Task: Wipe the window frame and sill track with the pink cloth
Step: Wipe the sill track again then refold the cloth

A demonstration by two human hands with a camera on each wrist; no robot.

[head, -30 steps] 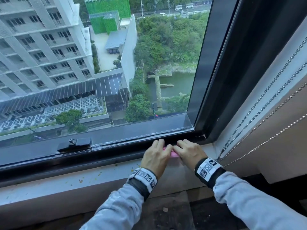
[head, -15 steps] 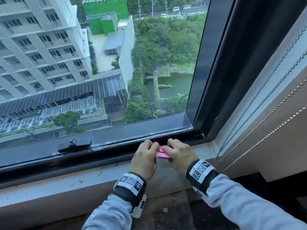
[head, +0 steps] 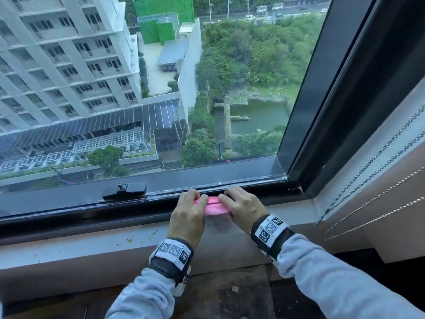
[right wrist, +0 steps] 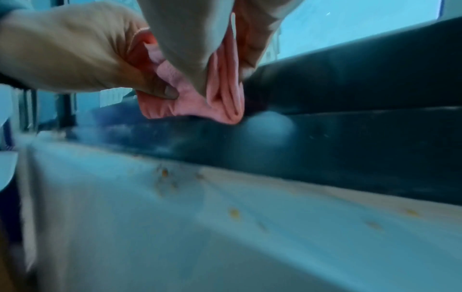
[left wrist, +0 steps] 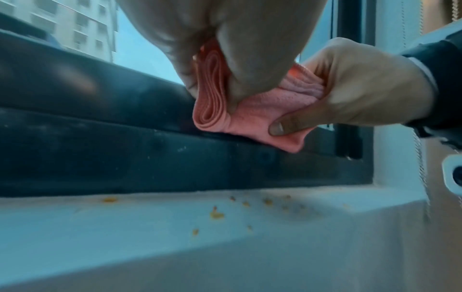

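Note:
The pink cloth (head: 213, 208) is folded into a thick pad and sits against the black window frame (head: 115, 212) at the bottom rail, near the right corner. My left hand (head: 190, 210) pinches its left end and my right hand (head: 239, 207) pinches its right end. From the left wrist the folded layers of the cloth (left wrist: 247, 110) show between thumb and fingers, its lower edge touching the dark sill track (left wrist: 150, 150). Seen from the right wrist, the cloth (right wrist: 212, 98) hangs the same way over the track (right wrist: 325, 138).
A black window latch (head: 126, 189) sits on the rail to the left of my hands. The pale sill ledge (head: 92, 245) below carries small yellowish crumbs (left wrist: 217, 214). Beaded blind chains (head: 368, 178) hang at the right by the wall.
Both hands lifted the cloth off the track, refolded it between them, and have shifted slightly left along the rail. The cloth shows more now.

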